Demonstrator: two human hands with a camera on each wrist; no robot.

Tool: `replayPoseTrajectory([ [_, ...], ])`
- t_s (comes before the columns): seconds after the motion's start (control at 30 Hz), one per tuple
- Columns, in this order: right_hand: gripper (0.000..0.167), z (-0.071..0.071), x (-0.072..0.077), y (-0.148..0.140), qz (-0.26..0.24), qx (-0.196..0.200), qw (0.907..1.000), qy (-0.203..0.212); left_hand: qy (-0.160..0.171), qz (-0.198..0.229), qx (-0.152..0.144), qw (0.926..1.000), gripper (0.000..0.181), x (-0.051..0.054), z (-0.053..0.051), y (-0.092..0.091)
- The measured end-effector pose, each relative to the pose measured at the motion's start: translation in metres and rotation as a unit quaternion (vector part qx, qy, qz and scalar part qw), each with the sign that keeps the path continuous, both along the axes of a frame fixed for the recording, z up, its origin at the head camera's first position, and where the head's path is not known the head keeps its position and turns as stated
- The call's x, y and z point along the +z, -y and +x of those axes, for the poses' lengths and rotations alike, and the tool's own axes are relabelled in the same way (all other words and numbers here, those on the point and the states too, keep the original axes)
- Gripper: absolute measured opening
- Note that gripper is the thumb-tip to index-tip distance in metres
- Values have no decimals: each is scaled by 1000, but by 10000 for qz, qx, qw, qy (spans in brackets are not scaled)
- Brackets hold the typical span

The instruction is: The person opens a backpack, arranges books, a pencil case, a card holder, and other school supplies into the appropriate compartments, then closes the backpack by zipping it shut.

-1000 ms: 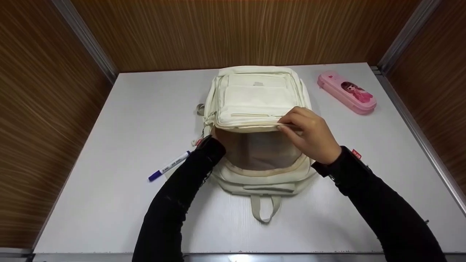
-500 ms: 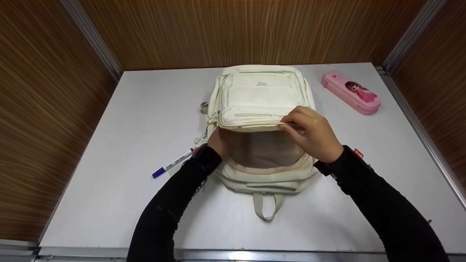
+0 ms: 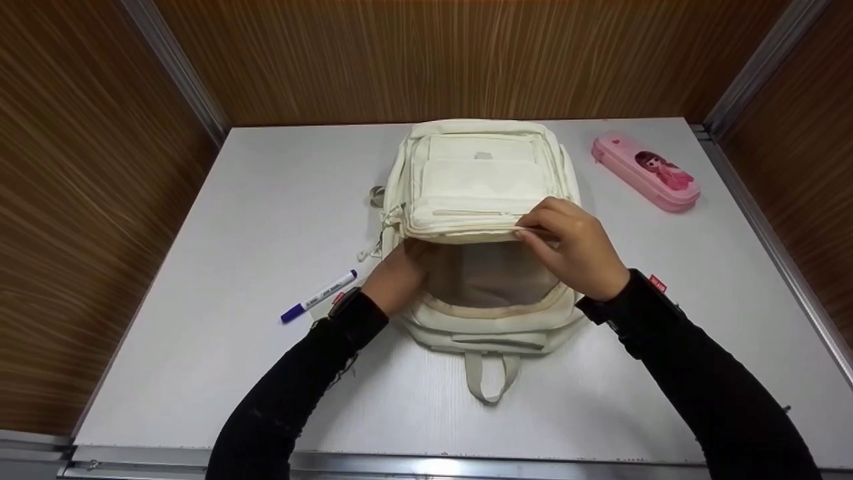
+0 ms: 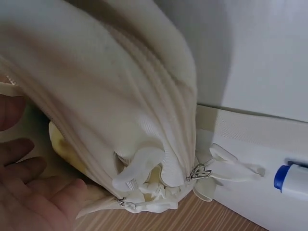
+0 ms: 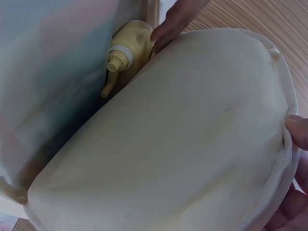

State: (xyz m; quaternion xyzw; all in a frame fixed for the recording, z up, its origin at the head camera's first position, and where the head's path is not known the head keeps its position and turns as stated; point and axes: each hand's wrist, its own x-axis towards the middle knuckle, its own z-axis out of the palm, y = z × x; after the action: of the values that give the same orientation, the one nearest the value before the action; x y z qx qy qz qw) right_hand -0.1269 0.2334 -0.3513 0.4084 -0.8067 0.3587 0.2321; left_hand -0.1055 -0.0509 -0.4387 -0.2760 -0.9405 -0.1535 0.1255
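A cream backpack (image 3: 480, 177) lies on the white table with its main compartment unzipped toward me. My right hand (image 3: 573, 247) pinches the zippered edge of its front panel between thumb and fingers, lifting it. My left hand (image 3: 396, 277) reaches into the left side of the opening, fingertips hidden under the panel in the head view. In the left wrist view the left hand's fingers (image 4: 38, 192) are loosely spread and hold nothing visible. Inside the bag is a yellow pump bottle (image 5: 137, 41), with left fingers beside it in the right wrist view; whether they touch is unclear.
Left of the backpack lies a white marker with a blue cap (image 3: 320, 297). A pink pencil case (image 3: 646, 170) with a doll picture rests at the back right. The backpack's handle loop (image 3: 490, 380) points toward me. Wood-grain panels (image 3: 466, 60) enclose the table.
My left hand has drawn partly back out of the opening toward the lower left, so more of its back and wrist shows. The right hand keeps its pinch. The head view has shifted slightly.
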Motion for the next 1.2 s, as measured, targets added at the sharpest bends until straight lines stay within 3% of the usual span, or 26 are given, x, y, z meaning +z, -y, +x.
replayPoseTrajectory([
  [0.1, 6, 0, -1, 0, 14, -16, 10000, 9, -246, -162, -60, 9995, 46, 3, 8, 10],
  [0.3, 5, 1, -3, 0, -11, -2, 10000, 59, -303, 254, 512, 9979, 35, 14, 23, 30],
  [0.43, 5, 2, -5, -1, -21, 37, 10000, 60, -665, 461, 759, 9938, 49, 28, 27, 31],
  [0.57, 5, 4, -9, -2, 18, 45, 10000, 30, -1144, 688, 523, 9897, 68, 44, 28, 15],
  [0.67, 5, 5, -12, -2, 22, 70, 10000, 18, -1299, 701, 237, 9888, 70, 55, 27, -4],
  [0.83, 5, 6, -18, -3, 15, 122, 9999, 62, -1312, 616, -119, 9894, 47, 61, 24, -31],
  [1.0, 7, 6, -20, -4, 32, 108, 9998, 191, -1394, 769, -215, 9870, 16, 61, 19, -42],
  [1.2, 7, 4, -19, -7, 64, 149, 9995, 259, -1458, 850, -167, 9855, 10, 62, 15, -45],
])
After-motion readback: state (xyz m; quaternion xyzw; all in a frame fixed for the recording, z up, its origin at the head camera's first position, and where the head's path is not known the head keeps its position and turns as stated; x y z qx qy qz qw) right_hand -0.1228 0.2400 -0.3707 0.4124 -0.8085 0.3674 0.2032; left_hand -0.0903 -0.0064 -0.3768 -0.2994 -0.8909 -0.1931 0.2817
